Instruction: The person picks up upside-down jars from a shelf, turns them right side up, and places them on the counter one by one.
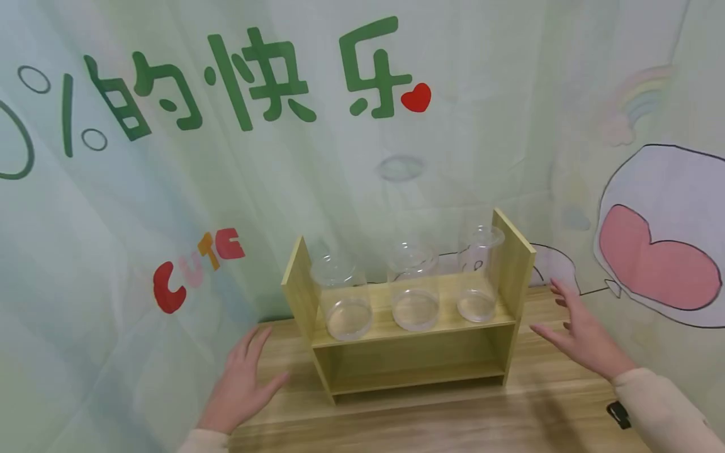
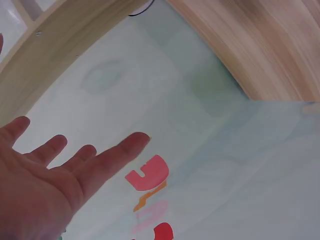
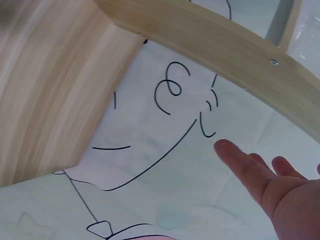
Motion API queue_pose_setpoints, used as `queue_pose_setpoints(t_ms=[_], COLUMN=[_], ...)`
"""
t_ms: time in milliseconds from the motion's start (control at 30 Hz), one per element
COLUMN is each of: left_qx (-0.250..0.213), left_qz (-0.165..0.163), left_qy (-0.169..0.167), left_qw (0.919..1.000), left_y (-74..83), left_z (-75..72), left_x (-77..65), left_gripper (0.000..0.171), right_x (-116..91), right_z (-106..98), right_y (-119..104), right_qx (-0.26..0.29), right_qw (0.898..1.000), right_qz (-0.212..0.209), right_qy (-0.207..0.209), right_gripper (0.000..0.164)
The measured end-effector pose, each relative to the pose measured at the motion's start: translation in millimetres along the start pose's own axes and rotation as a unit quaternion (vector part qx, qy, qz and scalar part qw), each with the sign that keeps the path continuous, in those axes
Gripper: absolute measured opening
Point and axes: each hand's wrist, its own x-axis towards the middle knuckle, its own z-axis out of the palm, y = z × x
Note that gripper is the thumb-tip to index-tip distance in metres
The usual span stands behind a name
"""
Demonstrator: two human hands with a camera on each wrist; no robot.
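Note:
A small two-tier wooden rack [image 1: 419, 380] stands on the table in the head view. Three clear, flared-rim containers line its upper shelf: a left one [image 1: 347, 296], a middle one [image 1: 415, 286] and a narrower right one [image 1: 478, 274]. My left hand [image 1: 240, 380] is held apart from the rack's left side panel, fingers straight and thumb spread. On the other side my right hand [image 1: 586, 333] hovers beside the right panel, thumb and fingers extended around nothing. Both wrist views show the bare fingers near the rack's side panels [image 2: 65, 55], [image 3: 215, 37], with a gap between.
The wood-grain table [image 1: 430, 428] runs under the rack. Behind and at both sides hangs a printed cloth [image 1: 481, 126] with green characters and cartoon shapes. A small black object [image 1: 618, 415] shows by the right sleeve. The rack's lower shelf sits just above the table.

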Motion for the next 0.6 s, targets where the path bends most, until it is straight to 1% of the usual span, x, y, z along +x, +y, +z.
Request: queue_pose_setpoints(t_ms=[100,200,300,433,600], left_qx=[-0.017,-0.04,-0.059,-0.082,-0.122], left_qz=[-0.008,-0.015,-0.009,0.01,0.004], left_qy=[0.001,0.013,0.041,0.086,0.115], left_qw=[0.9998,0.999,0.9974,0.9928,0.9859], left_y=[6.3,13.9,21.6,32.6,46.5], left_z=[-2.0,-5.6,-9.3,-13.7,-17.7], left_x=[3.5,5.9,7.8,10.3,14.3], left_gripper=[0.086,0.089,0.089,0.085,0.082], right_x=[8,15,21,28,35], right_z=[-2,-2,-3,-5,-5], right_y=[-8,-14,-19,-22,-25], right_qx=[0.042,0.054,0.056,0.062,0.055], right_qw=[0.999,0.998,0.997,0.996,0.996], right_qz=[0.02,0.024,0.02,0.011,-0.009], right_qy=[0.01,0.028,0.045,0.057,0.075], right_gripper=[0.094,0.095,0.096,0.095,0.094])
